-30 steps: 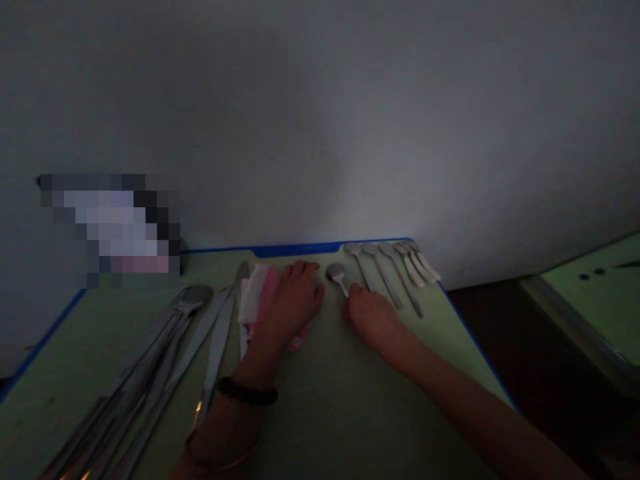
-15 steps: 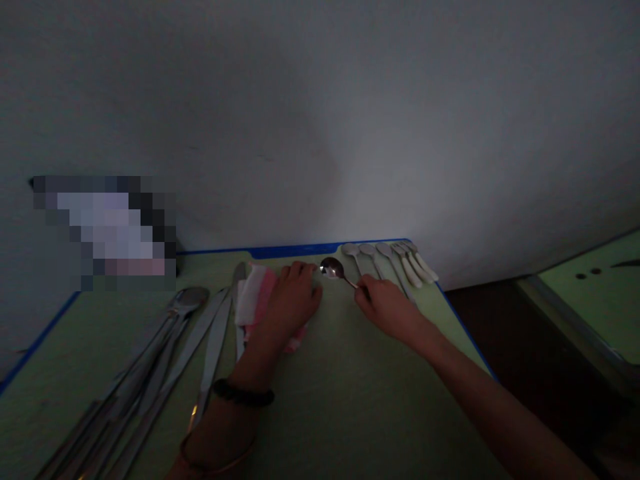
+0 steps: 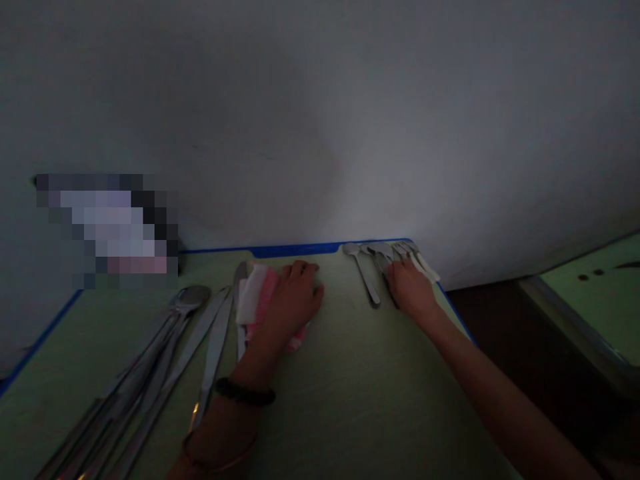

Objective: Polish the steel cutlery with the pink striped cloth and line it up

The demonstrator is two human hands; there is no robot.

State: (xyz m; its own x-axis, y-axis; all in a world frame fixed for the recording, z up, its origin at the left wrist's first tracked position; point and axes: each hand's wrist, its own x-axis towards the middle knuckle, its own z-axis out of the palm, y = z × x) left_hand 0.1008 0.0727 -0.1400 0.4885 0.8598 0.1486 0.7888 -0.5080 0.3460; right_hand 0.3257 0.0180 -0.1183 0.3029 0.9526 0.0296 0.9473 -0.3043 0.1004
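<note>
My left hand (image 3: 295, 293) lies over a pink and white cloth (image 3: 255, 303), thumb apart from the loosely bent fingers. Under its wrist runs a table knife (image 3: 240, 273), partly covered by the cloth. At the back right, my right hand (image 3: 413, 287) is closed on a metal spoon (image 3: 381, 261), whose handle is mostly hidden by the fingers. That spoon overlaps the row of laid-out spoons, so their edges are hard to separate. One spoon (image 3: 364, 273) lies alone to its left. Beyond the hand are pale-handled forks (image 3: 425, 267).
On the left of the green, blue-edged table (image 3: 340, 400) lie several long spoons (image 3: 193, 299) and knives (image 3: 215, 347). A pale wall (image 3: 300, 133) rises behind. A blurred-out object (image 3: 110, 227) stands at the back left. Another green surface (image 3: 600, 300) is at the right.
My right hand has moved right with the spoon, from between the hands to the row of spoons by the forks. My left hand has stayed on the cloth.
</note>
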